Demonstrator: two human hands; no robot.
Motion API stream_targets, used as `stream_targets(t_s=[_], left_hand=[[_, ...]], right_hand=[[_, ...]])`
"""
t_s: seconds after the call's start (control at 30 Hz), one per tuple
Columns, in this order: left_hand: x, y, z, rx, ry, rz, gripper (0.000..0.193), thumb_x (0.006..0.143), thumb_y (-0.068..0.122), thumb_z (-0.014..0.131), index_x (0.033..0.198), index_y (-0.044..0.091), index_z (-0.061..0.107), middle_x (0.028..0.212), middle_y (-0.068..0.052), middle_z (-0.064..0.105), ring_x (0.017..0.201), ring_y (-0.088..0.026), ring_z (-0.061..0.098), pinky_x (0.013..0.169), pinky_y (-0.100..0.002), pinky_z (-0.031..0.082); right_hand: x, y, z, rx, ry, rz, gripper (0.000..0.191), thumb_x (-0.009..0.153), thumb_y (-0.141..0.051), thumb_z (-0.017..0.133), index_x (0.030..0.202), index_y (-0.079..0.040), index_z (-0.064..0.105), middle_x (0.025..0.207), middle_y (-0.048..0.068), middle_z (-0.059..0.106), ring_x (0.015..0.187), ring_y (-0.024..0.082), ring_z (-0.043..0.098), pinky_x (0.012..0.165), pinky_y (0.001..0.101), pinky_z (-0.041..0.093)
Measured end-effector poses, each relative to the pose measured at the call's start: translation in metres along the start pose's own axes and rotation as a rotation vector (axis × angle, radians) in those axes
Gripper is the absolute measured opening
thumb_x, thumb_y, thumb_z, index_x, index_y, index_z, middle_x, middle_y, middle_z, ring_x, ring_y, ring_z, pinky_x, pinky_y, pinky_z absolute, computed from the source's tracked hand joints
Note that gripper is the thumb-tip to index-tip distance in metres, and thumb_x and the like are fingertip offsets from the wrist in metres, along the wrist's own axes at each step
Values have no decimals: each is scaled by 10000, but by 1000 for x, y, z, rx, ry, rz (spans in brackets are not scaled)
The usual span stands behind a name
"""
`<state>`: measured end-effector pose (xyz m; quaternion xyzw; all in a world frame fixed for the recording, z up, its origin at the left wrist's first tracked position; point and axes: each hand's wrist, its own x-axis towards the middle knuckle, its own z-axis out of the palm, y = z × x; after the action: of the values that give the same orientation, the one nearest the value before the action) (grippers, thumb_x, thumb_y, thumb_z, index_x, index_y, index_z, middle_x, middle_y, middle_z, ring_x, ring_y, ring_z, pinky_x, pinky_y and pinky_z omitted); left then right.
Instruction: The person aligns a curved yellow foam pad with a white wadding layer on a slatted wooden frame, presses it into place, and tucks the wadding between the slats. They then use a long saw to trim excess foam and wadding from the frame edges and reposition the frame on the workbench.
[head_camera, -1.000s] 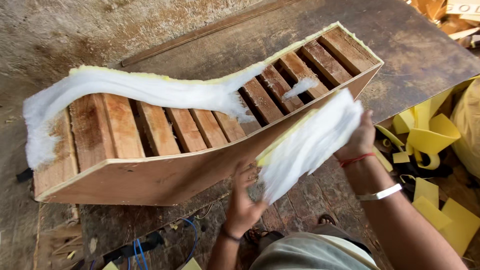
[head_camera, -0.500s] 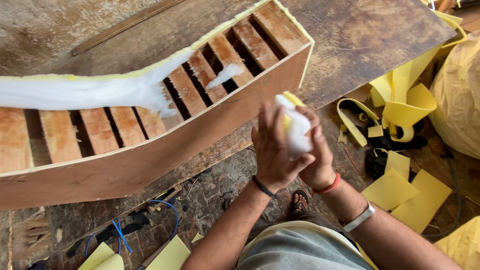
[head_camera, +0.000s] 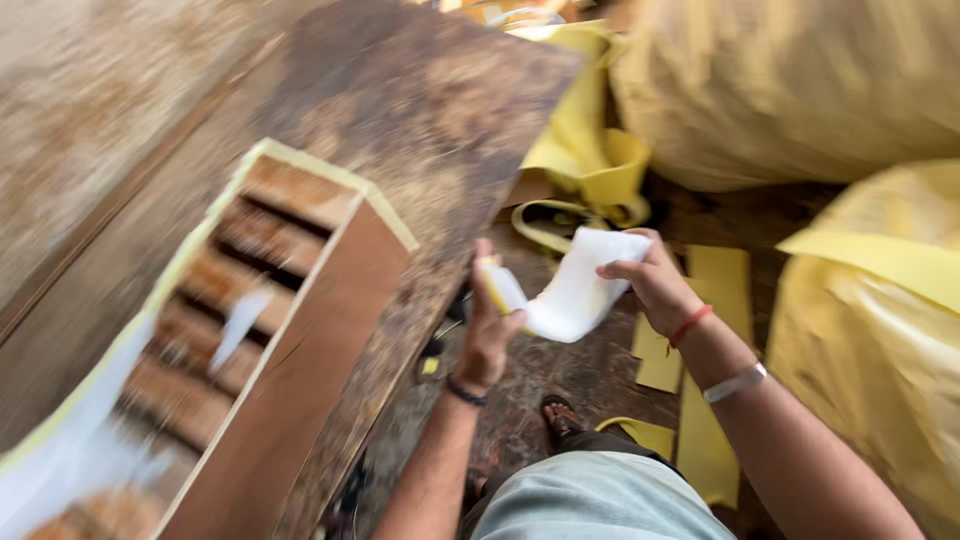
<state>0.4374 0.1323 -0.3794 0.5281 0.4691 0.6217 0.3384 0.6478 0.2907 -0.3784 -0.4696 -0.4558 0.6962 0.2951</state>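
Observation:
A white foam sheet with a yellow edge (head_camera: 572, 292) hangs bent between both hands, in front of my body. My left hand (head_camera: 487, 325) pinches its left end, where the yellow edge shows. My right hand (head_camera: 652, 285) grips its right upper corner. To the left lies a wooden slatted frame (head_camera: 300, 300) with plywood sides and a thin yellow foam strip along its rim. More white foam (head_camera: 70, 440) drapes over the frame's near-left end. The picture is blurred by motion.
A dark worn board (head_camera: 430, 130) lies under the frame. Large yellow foam bundles (head_camera: 800, 80) fill the upper right and right side. Yellow foam offcuts (head_camera: 700, 400) and strips (head_camera: 580, 160) litter the floor. My sandalled foot (head_camera: 560, 415) shows below the hands.
The view has swung right, so the frame now sits at the left. The white foam sheet, bunched between the hands before, is now spread between them and away from the frame.

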Motion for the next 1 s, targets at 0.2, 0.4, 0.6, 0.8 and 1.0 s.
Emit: stream_targets(t_s=[0.2, 0.4, 0.6, 0.8, 1.0], left_hand=[[8, 11, 55, 45, -225, -377, 954, 872, 198, 639, 1642, 126, 81, 1710, -176, 118, 1525, -377, 281, 1193, -510, 295], [9, 11, 109, -28, -301, -610, 704, 858, 152, 711, 1507, 73, 450, 1534, -164, 522, 1345, -323, 592, 1080, -424, 500], [10, 28, 119, 66, -336, -612, 764, 834, 264, 734, 1519, 89, 445, 1507, -151, 529, 1224, -274, 664, 1000, -427, 576], [19, 6, 134, -553, -82, -637, 792, 848, 467, 733, 1390, -79, 544, 1458, -305, 589, 1103, -336, 733, 782, -410, 661], [19, -46, 139, -317, 330, -697, 642, 789, 362, 776, 1223, -95, 651, 1267, -286, 683, 1005, -319, 716, 688, -399, 644]], right_hand=[[-74, -103, -249, 524, 396, -709, 371, 1062, 36, 752, 1294, -19, 469, 912, 0, 594, 821, 140, 591, 835, 296, 592], [-166, -149, -366, 788, 980, -927, 753, 978, -292, 761, 1551, -148, 295, 1262, 130, 495, 766, 198, 687, 589, 319, 618], [-127, -100, -302, 502, 684, -866, 764, 1019, -63, 802, 1535, -246, 269, 1144, 107, 708, 749, 208, 688, 609, 332, 610], [-107, -32, -197, 284, 288, -256, 811, 868, 31, 703, 1524, -246, 316, 1140, 103, 666, 845, 206, 718, 724, 390, 648], [-109, 4, -195, 140, -54, -168, 759, 787, -224, 740, 1433, -134, 350, 1257, 23, 632, 1071, 162, 719, 805, 342, 666]])
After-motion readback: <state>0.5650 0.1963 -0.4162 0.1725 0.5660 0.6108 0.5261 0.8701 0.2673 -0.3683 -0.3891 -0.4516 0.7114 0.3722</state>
